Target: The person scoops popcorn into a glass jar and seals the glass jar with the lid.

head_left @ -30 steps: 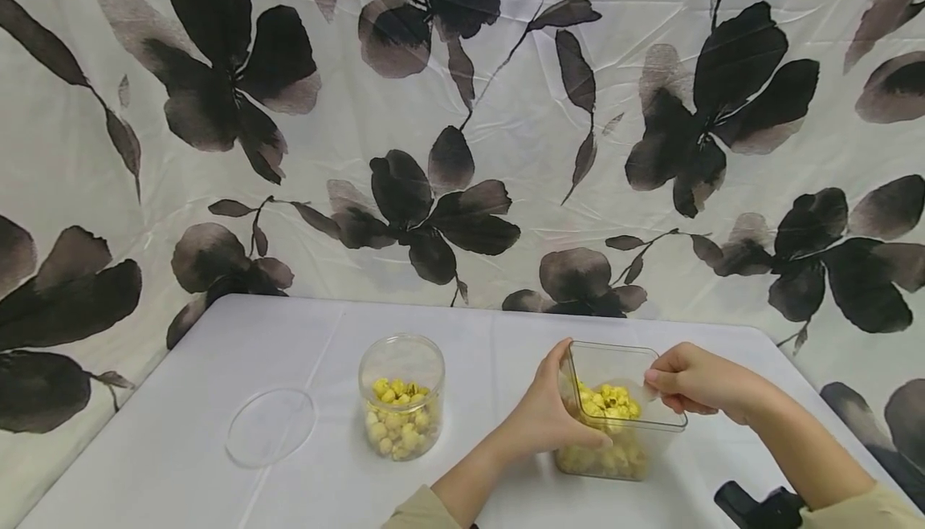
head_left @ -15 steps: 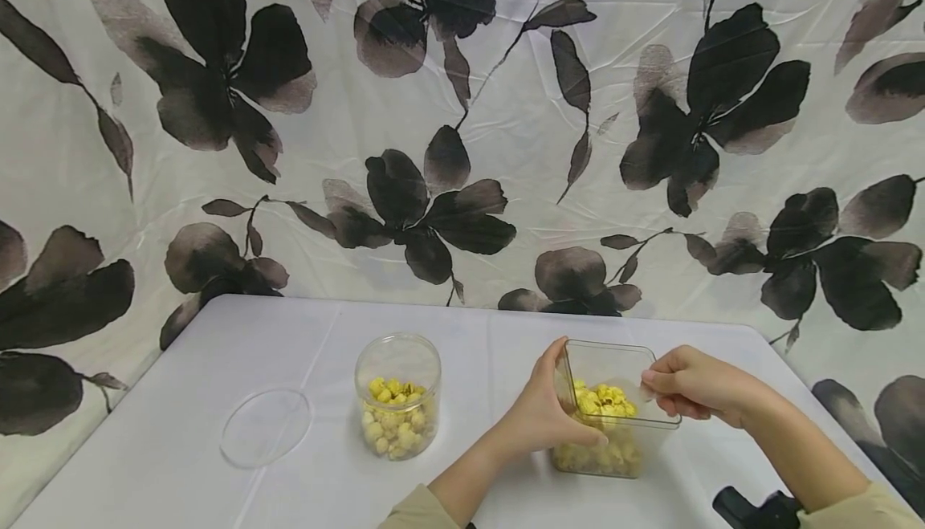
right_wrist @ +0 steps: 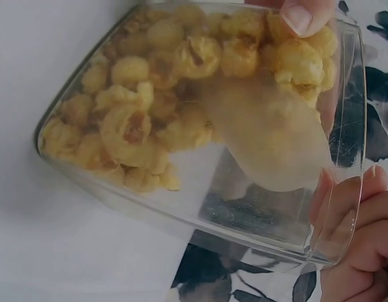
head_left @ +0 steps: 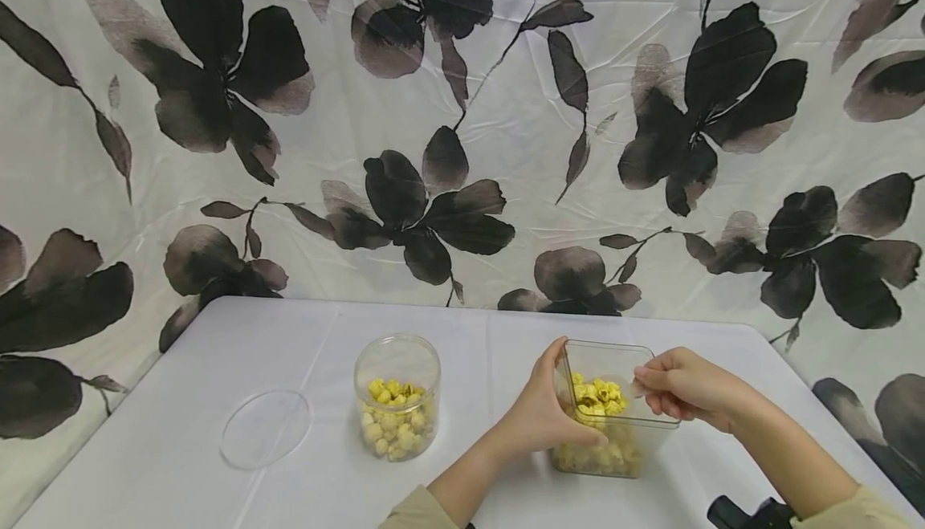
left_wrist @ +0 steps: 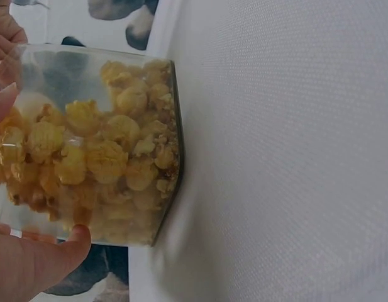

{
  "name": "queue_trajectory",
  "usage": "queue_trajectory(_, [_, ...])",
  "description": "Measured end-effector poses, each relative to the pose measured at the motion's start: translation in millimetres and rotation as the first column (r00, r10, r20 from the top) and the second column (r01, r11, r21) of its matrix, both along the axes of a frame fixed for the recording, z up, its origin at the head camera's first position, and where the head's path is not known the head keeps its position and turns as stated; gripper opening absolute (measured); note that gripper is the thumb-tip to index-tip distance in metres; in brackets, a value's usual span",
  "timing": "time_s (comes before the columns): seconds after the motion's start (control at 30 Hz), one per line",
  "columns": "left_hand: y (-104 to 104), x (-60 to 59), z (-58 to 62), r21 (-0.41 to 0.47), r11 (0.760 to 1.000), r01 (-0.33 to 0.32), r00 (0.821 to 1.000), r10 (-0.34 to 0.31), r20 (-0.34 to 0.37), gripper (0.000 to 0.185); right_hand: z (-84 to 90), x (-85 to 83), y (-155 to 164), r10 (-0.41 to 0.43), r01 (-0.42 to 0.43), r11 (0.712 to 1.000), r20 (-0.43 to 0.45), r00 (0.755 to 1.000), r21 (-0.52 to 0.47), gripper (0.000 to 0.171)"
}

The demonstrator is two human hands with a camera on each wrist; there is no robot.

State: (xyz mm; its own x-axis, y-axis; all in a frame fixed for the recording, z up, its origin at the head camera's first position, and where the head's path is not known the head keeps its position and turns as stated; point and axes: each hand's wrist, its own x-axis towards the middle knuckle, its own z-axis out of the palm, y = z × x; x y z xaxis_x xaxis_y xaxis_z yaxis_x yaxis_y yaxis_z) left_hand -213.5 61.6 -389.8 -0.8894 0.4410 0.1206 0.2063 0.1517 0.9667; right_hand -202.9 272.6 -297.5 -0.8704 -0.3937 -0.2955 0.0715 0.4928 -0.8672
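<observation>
A clear square container [head_left: 614, 343], partly filled with yellow popcorn [head_left: 600, 396], stands on the right side of the table. My left hand [head_left: 538, 413] grips it from the left, thumb along the near wall and fingers round the far side. Inside, against the popcorn, lies a translucent whitish scoop [right_wrist: 269, 138], seen through the wall in the right wrist view. My right hand [head_left: 694, 388] pinches its handle at the container's right rim; the fingers cover most of that handle. In the left wrist view the left thumb [left_wrist: 61, 255] presses the container's wall.
A round clear jar [head_left: 397, 352] with popcorn in its lower part stands left of the square container. Farther left a clear round lid [head_left: 266, 429] lies flat on the white tablecloth [head_left: 166, 441]. A black object [head_left: 747, 511] sits by the right forearm. Floral cloth [head_left: 433, 111] hangs behind.
My right hand has shifted slightly left, bringing the scoop against the popcorn, which now sits a little farther left in the container. The left hand keeps its grip.
</observation>
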Motion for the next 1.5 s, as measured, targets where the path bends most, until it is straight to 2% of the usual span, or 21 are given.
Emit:
queue_trajectory(0.4, [0, 1.7, 1.4, -0.001, 1.000, -0.001, 1.000, 0.001, 0.008, 0.121, -0.7, 0.3, 4, 0.001, -0.001, 1.000, 0.005, 1.000, -0.011, 0.031])
queue_trajectory(0.6, [-1, 0.7, 1.9, -0.005, 1.000, -0.011, 1.000, 0.011, 0.004, 0.120, -0.9, -2.0, -4, 0.012, -0.011, 1.000, -0.037, 0.999, 0.024, 0.030])
queue_trajectory(0.8, [-2, 0.7, 1.7, -0.005, 1.000, -0.007, 1.000, 0.007, -0.004, 0.120, -1.1, 0.0, -1, 0.038, -0.036, 0.999, -0.040, 0.998, 0.038, 0.030])
queue_trajectory(1.17, [-2, -0.1, 2.2, -0.009, 1.000, -0.003, 1.000, 0.003, -0.013, 0.121, 0.2, -1.6, -8, 0.011, -0.009, 0.999, -0.061, 0.998, 0.032, 0.031])
queue_trajectory(1.5, [-1, -1.0, -0.6, -0.010, 1.000, 0.000, 1.000, 0.000, -0.012, 0.118, -1.8, -1.2, 0, 0.035, -0.035, 0.999, -0.033, 0.999, 0.008, 0.030])
